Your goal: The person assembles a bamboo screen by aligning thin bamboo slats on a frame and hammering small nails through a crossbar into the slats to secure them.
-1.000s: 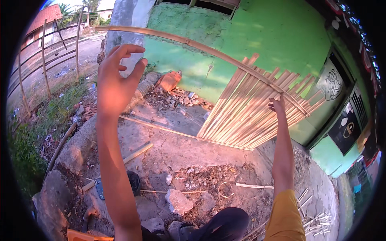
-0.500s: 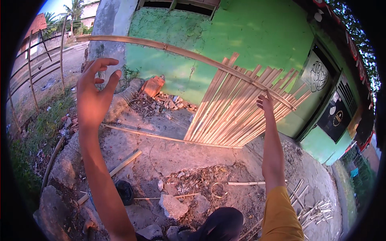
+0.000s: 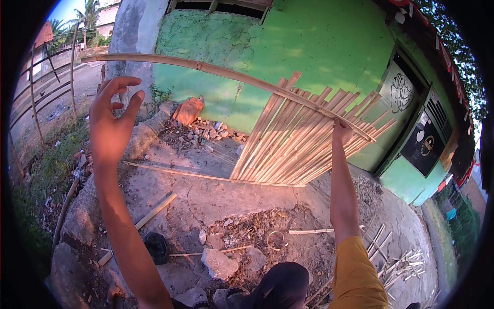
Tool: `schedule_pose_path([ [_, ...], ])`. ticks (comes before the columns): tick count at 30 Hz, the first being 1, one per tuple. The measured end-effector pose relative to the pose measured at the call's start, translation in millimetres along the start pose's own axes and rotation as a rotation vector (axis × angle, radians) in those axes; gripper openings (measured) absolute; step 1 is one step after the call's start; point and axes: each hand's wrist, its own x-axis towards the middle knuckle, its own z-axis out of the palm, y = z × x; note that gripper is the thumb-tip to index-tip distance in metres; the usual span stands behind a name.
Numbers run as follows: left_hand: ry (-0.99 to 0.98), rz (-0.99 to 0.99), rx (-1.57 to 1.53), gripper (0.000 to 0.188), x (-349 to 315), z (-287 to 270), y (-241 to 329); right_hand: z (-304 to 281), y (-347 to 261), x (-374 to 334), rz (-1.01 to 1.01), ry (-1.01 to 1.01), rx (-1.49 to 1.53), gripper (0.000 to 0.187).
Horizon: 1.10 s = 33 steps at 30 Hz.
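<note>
A fan of pale bamboo slats [image 3: 283, 144] leans at the green wall, joined by a long bamboo strip [image 3: 206, 67] across the upper part. That strip runs far out to the left past the slats. My right hand [image 3: 342, 132] reaches to the strip's right portion, its fingers closed at the lower edge; the exact grip is partly hidden. My left hand [image 3: 110, 123] is raised at the left, fingers curved and thumb apart, holding nothing. Along the slats' feet lies a thinner bamboo strip [image 3: 180, 174] that also extends left.
A chunk of concrete [image 3: 219, 263] lies near my knee, beside a dark round object [image 3: 156, 247]. Loose bamboo offcuts [image 3: 404, 270] are scattered at the lower right. A bamboo piece [image 3: 157, 211] lies left of centre. Rubble [image 3: 211, 131] lines the wall's foot.
My right hand has moved up to the long strip, and its fingers, spread before, have closed there. My left hand stays raised and open. The whole view has shifted slightly.
</note>
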Motion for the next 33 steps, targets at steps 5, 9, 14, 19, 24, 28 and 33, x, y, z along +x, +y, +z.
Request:
schedule_pose_path([
  [5, -0.025, 0.009, -0.029, 0.022, 9.7, -1.0, 10.3, -11.7, 30.3, 61.1, -0.118, 0.083, -0.026, 0.024],
  [9, 0.007, 0.029, -0.012, 0.024, 11.8, -9.5, 5.2, 0.5, 31.7, 47.8, 0.073, -0.066, 0.187, 0.024],
  [14, 0.003, 0.029, 0.008, 0.025, 23.2, -16.8, 9.1, -26.2, 22.3, 25.1, 0.202, -0.118, 0.551, 0.023],
  [19, 0.002, 0.132, 0.116, 0.028, 35.1, -25.8, 31.4, -68.2, 12.5, -10.1, 0.264, -0.117, 0.588, 0.022],
  [24, -0.305, 0.245, 0.004, 0.055, -4.1, -15.3, 64.9, -147.7, 48.4, -68.0, 0.297, -0.061, 0.676, 0.022],
  [28, -0.558, 0.288, 0.126, 0.077, -35.5, 12.9, 105.4, -201.0, 73.3, -113.7, 0.348, -0.058, 0.645, 0.024],
  [33, -0.718, 0.523, 0.439, 0.064, -111.6, 56.0, 125.6, -263.2, 126.7, -156.9, 0.353, -0.047, 0.642, 0.024],
])
